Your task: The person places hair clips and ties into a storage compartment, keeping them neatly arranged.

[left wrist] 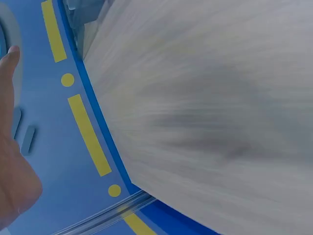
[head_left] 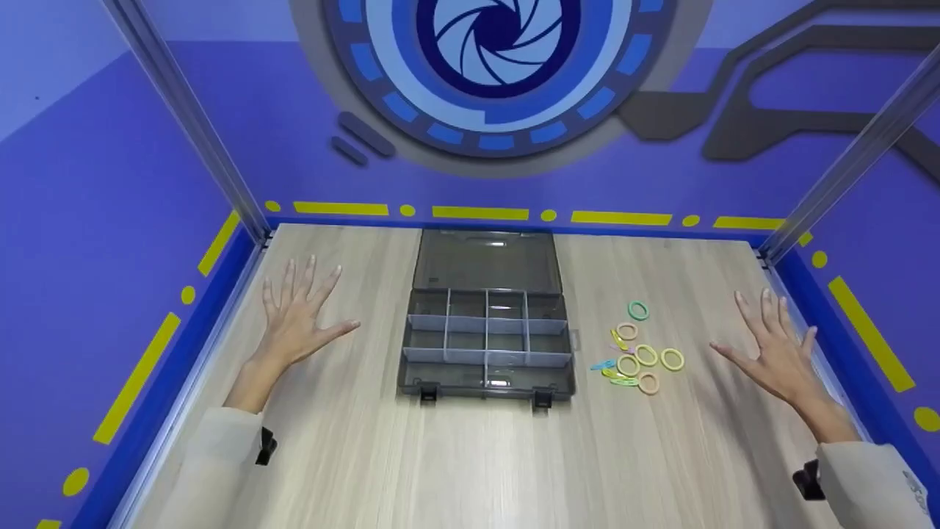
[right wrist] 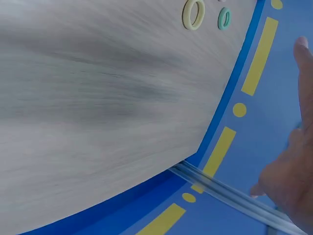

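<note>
In the head view my left hand [head_left: 295, 323] is spread with straight fingers over the left part of the table, holding nothing. My right hand [head_left: 777, 356] is spread the same way on the right side, also holding nothing. Between them a smoky grey compartment box [head_left: 486, 358] stands with its lid [head_left: 487, 262] folded back. Thin dividers split it into several compartments, in which nothing shows. Nearer the right hand lie several hair ties, among them a green one [head_left: 638, 311], a yellow one [head_left: 672, 359] and a peach one [head_left: 648, 383]. Small hair clips, one blue [head_left: 603, 365], lie among them.
The wood-grain table [head_left: 316, 470] is bounded by blue panels [head_left: 352, 176] at the back and sides. Metal posts [head_left: 220, 154] rise at its back corners. Two black latches [head_left: 543, 399] stick out from the box's front edge.
</note>
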`<action>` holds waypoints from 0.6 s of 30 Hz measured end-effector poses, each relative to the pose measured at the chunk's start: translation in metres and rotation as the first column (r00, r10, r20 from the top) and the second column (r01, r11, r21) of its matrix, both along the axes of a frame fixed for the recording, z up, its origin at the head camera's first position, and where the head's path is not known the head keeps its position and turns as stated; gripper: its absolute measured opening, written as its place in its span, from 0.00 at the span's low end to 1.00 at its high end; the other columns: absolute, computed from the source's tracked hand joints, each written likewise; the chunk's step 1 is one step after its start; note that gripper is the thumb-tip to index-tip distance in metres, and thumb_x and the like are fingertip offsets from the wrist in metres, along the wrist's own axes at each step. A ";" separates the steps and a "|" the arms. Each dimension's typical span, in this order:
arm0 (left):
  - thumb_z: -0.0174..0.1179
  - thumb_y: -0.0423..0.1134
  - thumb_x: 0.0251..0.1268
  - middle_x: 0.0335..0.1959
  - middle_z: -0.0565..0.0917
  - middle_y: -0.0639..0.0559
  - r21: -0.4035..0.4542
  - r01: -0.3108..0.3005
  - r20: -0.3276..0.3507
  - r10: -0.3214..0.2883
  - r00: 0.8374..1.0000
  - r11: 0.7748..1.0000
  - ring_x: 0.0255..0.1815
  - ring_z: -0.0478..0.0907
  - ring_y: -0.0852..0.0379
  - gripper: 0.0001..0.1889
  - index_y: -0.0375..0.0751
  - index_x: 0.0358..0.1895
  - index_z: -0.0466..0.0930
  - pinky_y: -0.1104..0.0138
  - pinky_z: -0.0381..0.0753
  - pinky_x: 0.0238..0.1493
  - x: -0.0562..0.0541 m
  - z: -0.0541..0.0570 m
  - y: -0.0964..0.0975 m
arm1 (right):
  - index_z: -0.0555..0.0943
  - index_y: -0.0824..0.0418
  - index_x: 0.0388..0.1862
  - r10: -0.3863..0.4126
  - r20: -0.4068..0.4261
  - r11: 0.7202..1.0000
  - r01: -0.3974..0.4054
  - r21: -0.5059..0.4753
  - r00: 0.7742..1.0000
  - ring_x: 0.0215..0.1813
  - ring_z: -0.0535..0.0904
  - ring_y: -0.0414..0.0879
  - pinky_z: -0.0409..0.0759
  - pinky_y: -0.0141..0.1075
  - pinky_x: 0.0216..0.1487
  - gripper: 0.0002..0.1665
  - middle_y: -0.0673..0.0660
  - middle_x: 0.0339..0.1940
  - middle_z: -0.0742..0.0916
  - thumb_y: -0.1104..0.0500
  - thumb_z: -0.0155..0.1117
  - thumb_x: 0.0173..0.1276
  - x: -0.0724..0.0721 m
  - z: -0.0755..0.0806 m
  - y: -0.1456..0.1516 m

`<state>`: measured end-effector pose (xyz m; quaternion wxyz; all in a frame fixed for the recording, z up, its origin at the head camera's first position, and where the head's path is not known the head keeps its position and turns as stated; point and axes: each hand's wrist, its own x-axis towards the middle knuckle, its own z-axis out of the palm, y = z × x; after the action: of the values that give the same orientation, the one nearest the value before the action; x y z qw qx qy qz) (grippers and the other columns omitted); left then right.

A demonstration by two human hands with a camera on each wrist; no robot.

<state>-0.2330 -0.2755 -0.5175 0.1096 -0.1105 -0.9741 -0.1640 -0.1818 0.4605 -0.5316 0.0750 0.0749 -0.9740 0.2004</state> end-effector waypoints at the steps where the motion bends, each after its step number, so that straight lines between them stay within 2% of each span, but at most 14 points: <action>1: 0.68 0.66 0.55 0.85 0.45 0.39 0.028 -0.002 0.010 0.002 1.000 1.000 0.84 0.35 0.30 0.52 0.55 0.82 0.57 0.28 0.27 0.73 0.000 0.000 -0.001 | 0.42 0.47 0.86 -0.004 0.010 1.000 0.004 -0.021 1.000 0.83 0.25 0.68 0.14 0.77 0.64 0.57 0.66 0.85 0.38 0.40 0.65 0.70 0.000 -0.002 0.000; 3: 0.69 0.64 0.56 0.85 0.46 0.38 0.096 0.002 0.041 -0.006 0.999 0.995 0.84 0.37 0.29 0.51 0.54 0.82 0.56 0.27 0.30 0.73 0.000 0.000 -0.002 | 0.39 0.48 0.86 -0.009 0.032 0.998 0.011 -0.061 0.999 0.83 0.25 0.70 0.15 0.78 0.63 0.59 0.68 0.84 0.37 0.41 0.65 0.70 -0.001 -0.007 0.001; 6: 0.68 0.61 0.60 0.85 0.47 0.38 0.221 0.011 0.125 -0.039 0.991 0.975 0.84 0.39 0.30 0.50 0.53 0.82 0.53 0.29 0.32 0.73 -0.003 -0.007 0.006 | 0.37 0.50 0.86 -0.021 0.052 0.990 0.028 -0.135 0.998 0.82 0.29 0.73 0.21 0.79 0.65 0.59 0.71 0.84 0.38 0.45 0.66 0.71 0.010 -0.011 0.011; 10: 0.67 0.57 0.63 0.84 0.52 0.39 0.361 -0.012 0.202 -0.065 0.977 0.933 0.84 0.43 0.34 0.47 0.51 0.82 0.55 0.32 0.35 0.74 -0.002 -0.012 0.011 | 0.36 0.50 0.86 -0.007 0.050 0.961 0.020 -0.276 0.999 0.80 0.41 0.79 0.39 0.80 0.68 0.58 0.72 0.84 0.44 0.52 0.66 0.73 0.015 -0.017 0.017; 14: 0.66 0.54 0.67 0.82 0.58 0.38 0.442 -0.039 0.262 -0.088 0.961 0.896 0.82 0.48 0.34 0.43 0.49 0.81 0.58 0.32 0.39 0.74 0.002 -0.016 0.011 | 0.36 0.50 0.86 -0.001 0.066 0.935 0.024 -0.354 0.998 0.73 0.56 0.84 0.55 0.80 0.62 0.57 0.78 0.81 0.55 0.56 0.64 0.74 0.015 -0.021 0.012; 15: 0.66 0.53 0.68 0.81 0.60 0.38 0.461 -0.044 0.272 -0.095 0.958 0.886 0.82 0.50 0.34 0.42 0.49 0.81 0.59 0.32 0.41 0.75 0.003 -0.018 0.011 | 0.37 0.51 0.86 0.002 0.066 0.933 0.022 -0.360 0.998 0.71 0.59 0.84 0.63 0.72 0.67 0.56 0.80 0.79 0.58 0.57 0.64 0.75 0.015 -0.023 0.009; 16: 0.66 0.53 0.68 0.80 0.62 0.38 0.480 -0.048 0.280 -0.101 0.955 0.876 0.81 0.51 0.34 0.40 0.49 0.80 0.60 0.32 0.43 0.75 0.005 -0.021 0.010 | 0.39 0.53 0.86 0.006 0.063 0.930 0.017 -0.368 0.998 0.72 0.68 0.75 0.70 0.61 0.70 0.54 0.81 0.77 0.61 0.57 0.63 0.75 0.014 -0.025 0.006; 17: 0.65 0.52 0.69 0.79 0.63 0.37 0.499 -0.050 0.284 -0.108 0.953 0.865 0.81 0.53 0.34 0.40 0.48 0.80 0.60 0.32 0.45 0.76 0.006 -0.023 0.010 | 0.41 0.56 0.86 0.008 0.058 0.929 0.014 -0.370 0.998 0.70 0.76 0.63 0.76 0.48 0.69 0.53 0.83 0.75 0.64 0.58 0.63 0.75 0.014 -0.027 0.004; 18: 0.65 0.51 0.69 0.78 0.65 0.37 0.517 -0.051 0.288 -0.117 0.951 0.855 0.81 0.54 0.34 0.39 0.48 0.80 0.61 0.32 0.47 0.76 0.008 -0.025 0.010 | 0.44 0.58 0.86 0.012 0.050 0.929 0.007 -0.371 0.999 0.66 0.81 0.50 0.78 0.35 0.65 0.51 0.83 0.73 0.67 0.58 0.63 0.76 0.014 -0.030 0.001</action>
<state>-0.2252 -0.2651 -0.5426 -0.0212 -0.0667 -0.8967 -0.4370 -0.1679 0.4616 -0.5613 0.0625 0.0555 -0.9200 0.3829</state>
